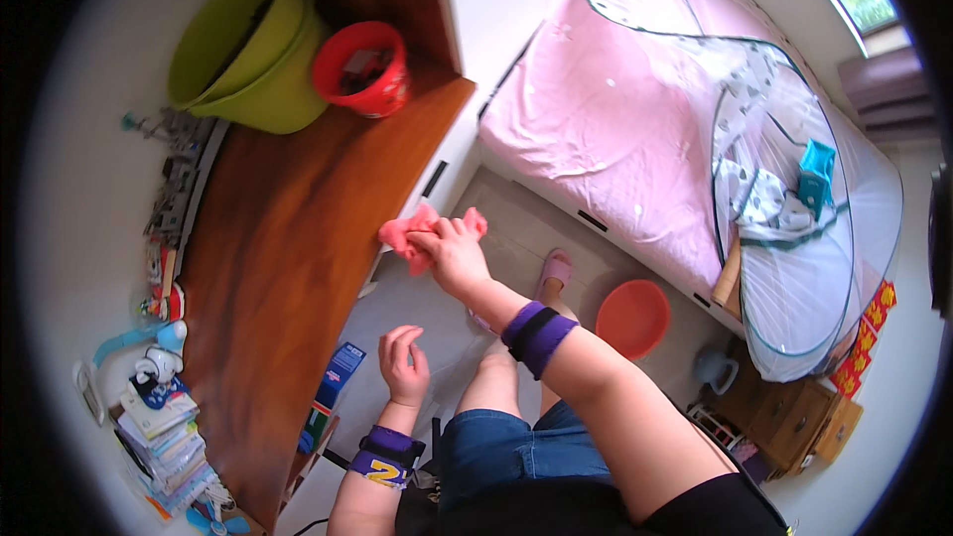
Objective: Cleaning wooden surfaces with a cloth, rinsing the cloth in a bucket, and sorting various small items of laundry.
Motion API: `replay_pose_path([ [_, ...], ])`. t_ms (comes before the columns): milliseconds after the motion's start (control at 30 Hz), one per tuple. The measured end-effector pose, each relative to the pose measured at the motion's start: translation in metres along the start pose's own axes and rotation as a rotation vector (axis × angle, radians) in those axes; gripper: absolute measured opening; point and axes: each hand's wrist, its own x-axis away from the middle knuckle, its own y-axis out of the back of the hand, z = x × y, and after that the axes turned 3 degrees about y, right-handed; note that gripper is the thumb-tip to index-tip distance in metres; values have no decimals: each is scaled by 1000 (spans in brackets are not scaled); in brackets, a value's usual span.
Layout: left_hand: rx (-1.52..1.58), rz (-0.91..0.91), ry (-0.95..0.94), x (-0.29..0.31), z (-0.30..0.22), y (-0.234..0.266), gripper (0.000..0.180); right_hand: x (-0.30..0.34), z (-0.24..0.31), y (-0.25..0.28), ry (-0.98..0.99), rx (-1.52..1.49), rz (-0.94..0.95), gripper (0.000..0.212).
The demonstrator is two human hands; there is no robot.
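I judge step as wiping wooden desktop (298, 238) along its right edge. Right hand (455, 253) closed around pink cloth (415, 236), cloth bunched at desk edge. Left hand (404, 365) empty, fingers loosely curled, below, off desk. Next move, I reckon, needs cloth flattened, pressed onto wood. Green bucket (248, 50), red bucket (362, 67) at far corner.

I see it all from one fisheye camera on my head, the left of a pair, looking steeply down past my knees. My forearms rise from the lower edge, close beneath it. The desk (298, 238) bends along my left, the bed (635, 119) curves off upper right.
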Motion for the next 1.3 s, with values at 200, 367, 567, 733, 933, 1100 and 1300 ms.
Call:
replay_pose_path([
  [200,154,395,130,10,-33,-92,37,120,-83,77,-863,-1277,-122,44],
  [367,443,693,225,33,-74,-167,60,221,-113,144,-1127,-1731,-373,53],
  [567,394,859,320,89,-149,-233,24,341,-169,208,-974,-1903,-349,48],
  [733,299,621,275,155,-177,-295,28,449,-238,262,-1189,-1822,-553,39],
  [933,188,531,405,249,-223,-391,23,576,-348,296,-1423,-1598,-536,41],
  [1100,160,556,386,299,-240,-469,20,636,-420,283,-1604,-1335,-475,28],
  [1300,99,610,532,331,-200,-559,17,675,-524,231,-1600,-1442,-512,23],
])
